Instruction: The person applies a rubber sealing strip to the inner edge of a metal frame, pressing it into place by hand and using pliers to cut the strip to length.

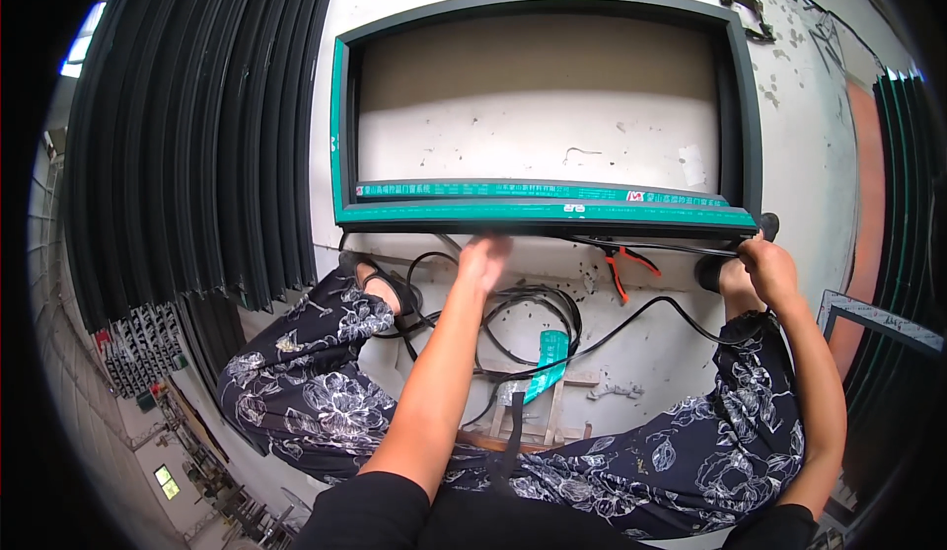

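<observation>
A dark grey window frame (552, 217) with green protective film lies on the floor in front of me. My right hand (771, 272) is at its near right corner, fingers closed round a black rubber sealing strip (681, 305). The strip trails from there to a loose coil between my feet, and another length of it runs along the frame's near side. My left hand (483, 262) is close to the middle of that side; motion smears its fingers, and whether it holds the strip is unclear. Orange-handled pliers (621, 272) lie between my hands, their jaws partly under the frame.
Long dark profiles (197, 136) stand stacked on the left, and more with green edges (893, 195) on the right. A black clamp-like tool (745, 9) lies beyond the frame's far right corner. Under me is a low wooden stool (567, 402) with a green film scrap (548, 367) on it.
</observation>
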`<action>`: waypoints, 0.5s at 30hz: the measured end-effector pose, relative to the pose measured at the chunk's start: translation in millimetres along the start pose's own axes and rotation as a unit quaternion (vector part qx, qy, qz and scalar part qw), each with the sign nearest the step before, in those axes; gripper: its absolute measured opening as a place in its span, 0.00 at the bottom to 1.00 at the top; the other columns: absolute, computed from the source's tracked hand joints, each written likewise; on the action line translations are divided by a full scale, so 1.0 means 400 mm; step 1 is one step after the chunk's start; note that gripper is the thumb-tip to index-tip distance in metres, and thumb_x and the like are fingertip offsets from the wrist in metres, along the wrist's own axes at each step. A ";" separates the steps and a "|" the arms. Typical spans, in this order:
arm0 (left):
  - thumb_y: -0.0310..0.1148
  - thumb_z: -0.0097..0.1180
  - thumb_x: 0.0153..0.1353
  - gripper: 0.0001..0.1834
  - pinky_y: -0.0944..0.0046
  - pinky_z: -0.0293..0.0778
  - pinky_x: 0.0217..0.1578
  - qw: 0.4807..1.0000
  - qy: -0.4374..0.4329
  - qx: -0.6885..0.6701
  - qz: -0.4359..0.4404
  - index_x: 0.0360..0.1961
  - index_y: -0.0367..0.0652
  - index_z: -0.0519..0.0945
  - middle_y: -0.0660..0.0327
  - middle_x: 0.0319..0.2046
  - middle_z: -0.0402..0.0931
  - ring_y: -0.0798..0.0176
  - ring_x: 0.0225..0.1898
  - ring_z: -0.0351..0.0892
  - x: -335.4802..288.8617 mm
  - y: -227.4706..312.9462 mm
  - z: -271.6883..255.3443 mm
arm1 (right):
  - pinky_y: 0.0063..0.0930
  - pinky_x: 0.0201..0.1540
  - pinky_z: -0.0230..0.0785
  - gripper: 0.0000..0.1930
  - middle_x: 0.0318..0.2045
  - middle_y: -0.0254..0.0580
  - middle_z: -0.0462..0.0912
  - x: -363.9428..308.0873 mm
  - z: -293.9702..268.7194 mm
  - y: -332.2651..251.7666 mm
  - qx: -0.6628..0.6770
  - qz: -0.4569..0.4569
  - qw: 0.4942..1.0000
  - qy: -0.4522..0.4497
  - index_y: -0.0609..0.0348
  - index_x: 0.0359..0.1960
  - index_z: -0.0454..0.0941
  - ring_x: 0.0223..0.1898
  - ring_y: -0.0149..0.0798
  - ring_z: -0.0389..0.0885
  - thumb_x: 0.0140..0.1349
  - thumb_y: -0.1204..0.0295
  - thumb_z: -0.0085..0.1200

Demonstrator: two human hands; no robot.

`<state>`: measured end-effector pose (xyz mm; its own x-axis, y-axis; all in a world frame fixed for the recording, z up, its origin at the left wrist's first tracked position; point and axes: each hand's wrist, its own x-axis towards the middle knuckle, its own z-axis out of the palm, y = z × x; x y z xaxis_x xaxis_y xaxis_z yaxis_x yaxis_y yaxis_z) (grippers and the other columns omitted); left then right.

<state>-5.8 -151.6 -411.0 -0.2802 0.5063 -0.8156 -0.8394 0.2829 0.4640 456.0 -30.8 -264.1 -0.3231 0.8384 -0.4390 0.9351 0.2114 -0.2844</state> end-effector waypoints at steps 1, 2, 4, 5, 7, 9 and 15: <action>0.16 0.39 0.60 0.14 0.46 0.72 0.53 0.999 -0.032 0.026 0.014 0.45 0.39 0.70 0.52 0.43 0.73 0.47 0.47 0.75 -0.002 -0.014 0.008 | 0.40 0.30 0.68 0.06 0.22 0.49 0.78 0.003 -0.001 -0.006 -0.006 -0.008 1.000 0.009 0.57 0.28 0.78 0.27 0.51 0.78 0.51 0.74 0.49; 0.16 0.39 0.59 0.14 0.46 0.73 0.52 0.999 0.027 0.033 0.029 0.45 0.38 0.70 0.53 0.43 0.73 0.47 0.47 0.75 -0.007 -0.002 0.014 | 0.40 0.30 0.68 0.06 0.22 0.49 0.78 0.005 0.011 -0.017 0.000 -0.010 1.000 0.006 0.57 0.28 0.78 0.27 0.51 0.78 0.51 0.74 0.49; 0.15 0.39 0.58 0.14 0.46 0.74 0.51 0.992 0.083 0.077 0.049 0.44 0.38 0.70 0.55 0.43 0.73 0.47 0.46 0.75 -0.002 -0.002 0.051 | 0.41 0.31 0.69 0.05 0.24 0.50 0.78 -0.001 0.013 -0.010 -0.010 -0.043 0.997 0.062 0.57 0.28 0.78 0.28 0.53 0.77 0.50 0.75 0.50; 0.15 0.39 0.58 0.15 0.46 0.74 0.51 0.986 0.117 0.111 0.036 0.44 0.39 0.70 0.55 0.43 0.73 0.48 0.47 0.75 0.009 0.006 0.059 | 0.41 0.31 0.69 0.05 0.24 0.50 0.78 -0.001 0.012 -0.012 -0.009 -0.043 0.997 0.063 0.57 0.28 0.78 0.28 0.53 0.77 0.50 0.75 0.50; 0.15 0.40 0.58 0.15 0.46 0.74 0.51 0.990 0.105 0.095 0.020 0.45 0.40 0.70 0.55 0.44 0.73 0.48 0.47 0.75 0.005 -0.002 0.041 | 0.42 0.32 0.69 0.05 0.24 0.51 0.79 -0.005 0.010 -0.015 -0.018 -0.010 0.999 0.031 0.56 0.28 0.79 0.29 0.54 0.78 0.51 0.75 0.51; 0.16 0.40 0.58 0.16 0.45 0.73 0.52 0.998 0.017 0.051 -0.033 0.46 0.41 0.70 0.55 0.44 0.73 0.49 0.47 0.75 -0.011 -0.011 0.031 | 0.43 0.31 0.69 0.05 0.24 0.52 0.78 -0.012 0.023 -0.011 -0.019 -0.012 0.999 0.045 0.56 0.28 0.79 0.29 0.55 0.77 0.51 0.75 0.51; 0.16 0.40 0.58 0.14 0.47 0.76 0.49 0.983 0.136 0.120 -0.001 0.43 0.40 0.70 0.52 0.43 0.73 0.49 0.43 0.76 0.008 -0.022 0.104 | 0.45 0.32 0.71 0.06 0.24 0.50 0.79 -0.015 0.024 -0.046 -0.024 -0.033 0.998 0.042 0.58 0.31 0.76 0.30 0.54 0.79 0.53 0.74 0.49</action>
<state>20.3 -118.5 -403.2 -0.4195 0.2784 -0.8640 -0.7152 0.4848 0.5034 439.1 -44.6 -264.5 -0.3733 0.8606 -0.3464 0.9186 0.2907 -0.2678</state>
